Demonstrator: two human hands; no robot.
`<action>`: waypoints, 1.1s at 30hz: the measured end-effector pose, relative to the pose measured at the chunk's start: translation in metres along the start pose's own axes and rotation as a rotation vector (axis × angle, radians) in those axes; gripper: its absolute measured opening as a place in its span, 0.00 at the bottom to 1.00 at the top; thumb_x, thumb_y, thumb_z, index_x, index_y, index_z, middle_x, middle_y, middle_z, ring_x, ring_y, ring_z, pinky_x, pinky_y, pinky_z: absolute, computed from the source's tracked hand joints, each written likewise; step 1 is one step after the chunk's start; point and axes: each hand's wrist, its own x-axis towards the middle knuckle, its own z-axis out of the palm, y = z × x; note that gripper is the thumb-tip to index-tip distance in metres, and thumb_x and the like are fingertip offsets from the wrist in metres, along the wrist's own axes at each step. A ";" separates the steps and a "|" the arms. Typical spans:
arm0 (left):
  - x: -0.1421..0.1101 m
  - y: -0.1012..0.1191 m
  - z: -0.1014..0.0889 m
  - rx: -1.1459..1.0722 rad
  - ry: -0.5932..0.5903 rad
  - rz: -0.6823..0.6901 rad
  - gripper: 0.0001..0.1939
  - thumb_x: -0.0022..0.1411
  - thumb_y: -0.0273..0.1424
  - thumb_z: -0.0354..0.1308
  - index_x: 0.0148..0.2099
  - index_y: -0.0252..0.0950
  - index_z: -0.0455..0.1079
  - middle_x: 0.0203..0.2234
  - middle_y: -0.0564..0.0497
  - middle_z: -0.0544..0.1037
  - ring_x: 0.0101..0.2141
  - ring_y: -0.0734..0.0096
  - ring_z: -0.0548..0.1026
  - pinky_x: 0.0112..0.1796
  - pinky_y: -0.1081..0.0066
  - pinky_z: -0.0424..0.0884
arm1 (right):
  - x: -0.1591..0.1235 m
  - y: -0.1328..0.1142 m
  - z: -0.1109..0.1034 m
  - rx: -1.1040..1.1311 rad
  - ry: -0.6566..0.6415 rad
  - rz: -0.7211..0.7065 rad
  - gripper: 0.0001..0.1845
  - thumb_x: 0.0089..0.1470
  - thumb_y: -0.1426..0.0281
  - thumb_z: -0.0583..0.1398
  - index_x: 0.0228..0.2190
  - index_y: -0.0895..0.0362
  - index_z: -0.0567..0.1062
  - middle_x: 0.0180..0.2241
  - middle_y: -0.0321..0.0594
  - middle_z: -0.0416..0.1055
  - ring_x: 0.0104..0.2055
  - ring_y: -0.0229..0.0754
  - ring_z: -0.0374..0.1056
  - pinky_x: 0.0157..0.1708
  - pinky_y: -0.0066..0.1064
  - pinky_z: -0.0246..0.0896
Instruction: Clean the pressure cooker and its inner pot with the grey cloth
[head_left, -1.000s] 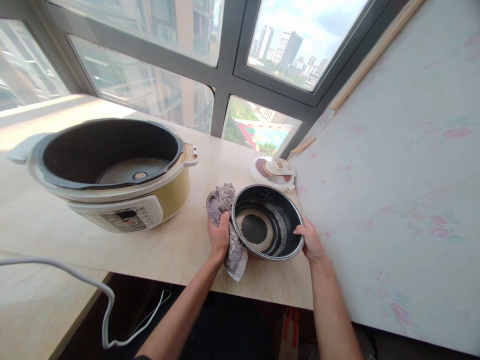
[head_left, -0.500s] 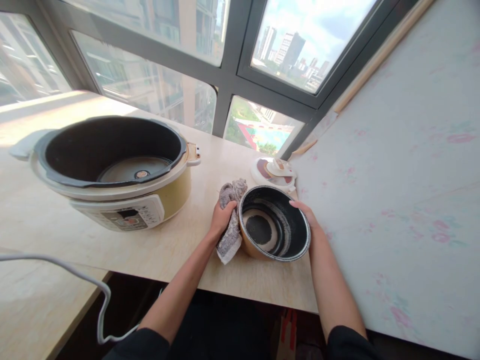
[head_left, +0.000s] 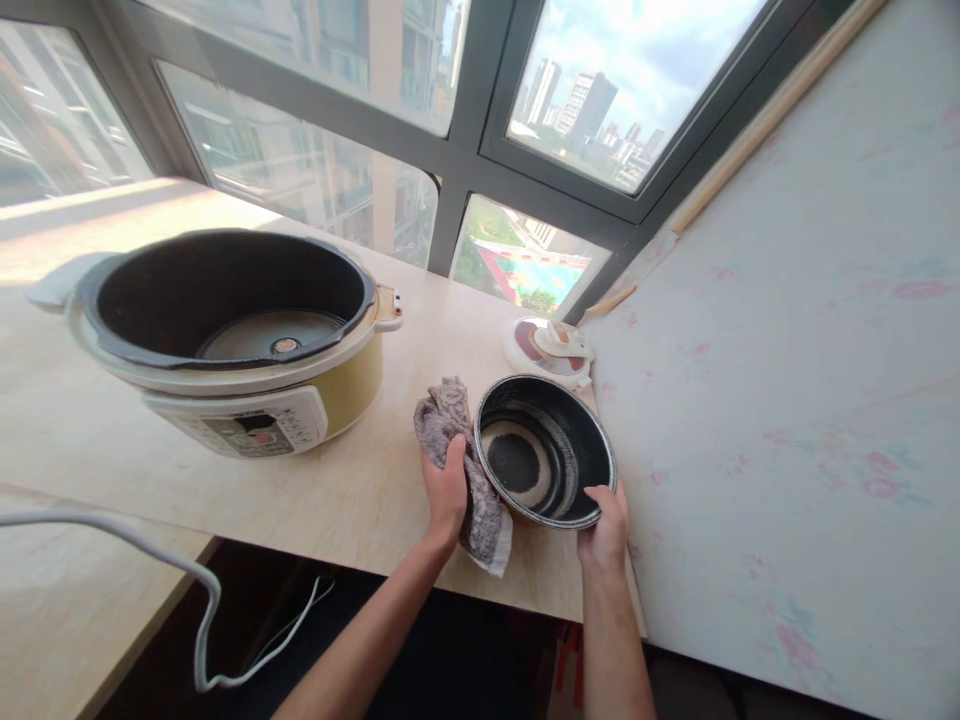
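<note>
My left hand (head_left: 448, 488) grips a crumpled grey-brown cloth (head_left: 486, 520), which hangs down against the left side of the inner pot (head_left: 545, 450). That pot has a black, worn interior with a pale ring at the bottom, and its mouth tilts toward me. My right hand (head_left: 606, 525) is closed on the pot's near right rim, thumb inside and fingers hidden outside. Further left stands the cooker body (head_left: 352, 385), lidless, with a dark well and a control panel on its front. Behind the pot lies a white and maroon lid (head_left: 551, 350).
A marbled counter (head_left: 360, 500) runs along the window (head_left: 450, 170). Close on the right is a floral-papered wall (head_left: 787, 400). A white cord (head_left: 206, 600) hangs over the counter's front edge at the lower left.
My right hand has slid down the rim from the right side to the near right. My left hand and the cloth have shifted slightly, the cloth's end hanging lower and further right.
</note>
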 end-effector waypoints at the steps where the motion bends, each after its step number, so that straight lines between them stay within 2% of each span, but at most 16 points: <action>1: -0.005 -0.001 -0.002 0.005 -0.001 0.003 0.21 0.61 0.38 0.60 0.54 0.35 0.72 0.52 0.41 0.78 0.54 0.54 0.74 0.60 0.55 0.64 | 0.006 0.001 -0.003 -0.016 -0.017 0.007 0.26 0.44 0.68 0.60 0.49 0.49 0.76 0.33 0.36 0.77 0.33 0.45 0.71 0.31 0.34 0.67; 5: -0.008 -0.008 -0.008 0.039 -0.033 0.030 0.23 0.60 0.40 0.61 0.54 0.35 0.72 0.51 0.41 0.77 0.56 0.53 0.73 0.61 0.55 0.63 | 0.032 -0.008 -0.015 -0.031 -0.132 0.080 0.19 0.37 0.71 0.61 0.37 0.52 0.77 0.26 0.33 0.73 0.26 0.40 0.65 0.24 0.30 0.59; 7: -0.002 -0.009 -0.009 0.068 -0.061 0.063 0.23 0.59 0.40 0.61 0.54 0.35 0.72 0.52 0.40 0.77 0.56 0.52 0.73 0.61 0.55 0.62 | 0.044 -0.016 -0.016 -0.039 -0.193 0.132 0.21 0.35 0.71 0.62 0.37 0.52 0.77 0.26 0.33 0.73 0.25 0.40 0.64 0.24 0.30 0.58; 11: 0.024 -0.004 -0.004 0.127 -0.141 0.102 0.22 0.58 0.41 0.60 0.52 0.34 0.73 0.48 0.41 0.80 0.52 0.51 0.76 0.57 0.54 0.66 | 0.067 -0.029 -0.014 -0.056 -0.311 0.214 0.31 0.31 0.72 0.62 0.44 0.53 0.77 0.25 0.33 0.75 0.28 0.44 0.69 0.23 0.31 0.60; 15: 0.063 0.006 0.004 0.169 -0.277 0.058 0.17 0.56 0.41 0.59 0.42 0.34 0.75 0.40 0.43 0.82 0.45 0.52 0.78 0.52 0.57 0.69 | 0.081 -0.037 -0.008 -0.069 -0.436 0.283 0.36 0.31 0.70 0.62 0.49 0.53 0.76 0.34 0.38 0.80 0.36 0.52 0.75 0.31 0.37 0.69; 18: 0.087 0.012 0.011 0.212 -0.422 0.019 0.13 0.54 0.40 0.59 0.35 0.35 0.75 0.32 0.46 0.80 0.38 0.55 0.78 0.47 0.59 0.71 | 0.085 -0.042 0.004 -0.049 -0.527 0.345 0.33 0.35 0.67 0.63 0.48 0.53 0.77 0.38 0.41 0.81 0.41 0.56 0.76 0.37 0.42 0.71; 22: 0.098 0.018 0.019 0.226 -0.522 -0.006 0.08 0.50 0.37 0.61 0.27 0.37 0.71 0.22 0.52 0.74 0.29 0.61 0.74 0.39 0.64 0.72 | 0.094 -0.048 0.031 0.073 -0.712 0.390 0.28 0.38 0.68 0.63 0.46 0.57 0.79 0.41 0.43 0.81 0.47 0.57 0.75 0.47 0.42 0.69; 24: 0.096 0.018 0.019 0.214 -0.509 -0.018 0.09 0.49 0.38 0.61 0.26 0.37 0.71 0.21 0.52 0.74 0.28 0.63 0.74 0.37 0.66 0.72 | 0.101 -0.049 0.042 0.127 -0.775 0.395 0.30 0.39 0.69 0.64 0.48 0.57 0.78 0.44 0.42 0.81 0.50 0.55 0.74 0.52 0.41 0.66; 26: 0.093 0.015 0.016 0.202 -0.455 -0.030 0.11 0.50 0.40 0.61 0.29 0.36 0.73 0.24 0.51 0.76 0.30 0.62 0.75 0.39 0.65 0.72 | 0.109 -0.047 0.049 0.140 -0.786 0.408 0.31 0.41 0.68 0.65 0.50 0.57 0.77 0.45 0.41 0.81 0.52 0.53 0.73 0.55 0.41 0.64; 28: 0.089 0.011 0.011 0.196 -0.397 -0.037 0.15 0.51 0.42 0.60 0.34 0.35 0.74 0.28 0.49 0.79 0.34 0.59 0.77 0.42 0.64 0.73 | 0.115 -0.044 0.050 0.138 -0.731 0.418 0.29 0.44 0.66 0.66 0.50 0.57 0.77 0.46 0.41 0.81 0.53 0.52 0.73 0.57 0.40 0.63; 31: 0.082 0.007 0.000 0.144 -0.297 -0.049 0.20 0.52 0.44 0.60 0.40 0.34 0.75 0.34 0.46 0.81 0.40 0.56 0.79 0.46 0.62 0.74 | 0.116 -0.034 0.044 0.173 -0.536 0.400 0.21 0.49 0.62 0.66 0.45 0.56 0.81 0.45 0.41 0.81 0.55 0.52 0.72 0.59 0.39 0.63; 33: 0.078 0.007 -0.007 0.101 -0.224 -0.072 0.19 0.52 0.43 0.61 0.41 0.34 0.76 0.36 0.46 0.82 0.42 0.55 0.80 0.48 0.61 0.74 | 0.108 -0.026 0.034 0.206 -0.406 0.363 0.16 0.51 0.61 0.65 0.41 0.55 0.82 0.44 0.40 0.82 0.55 0.52 0.73 0.60 0.40 0.63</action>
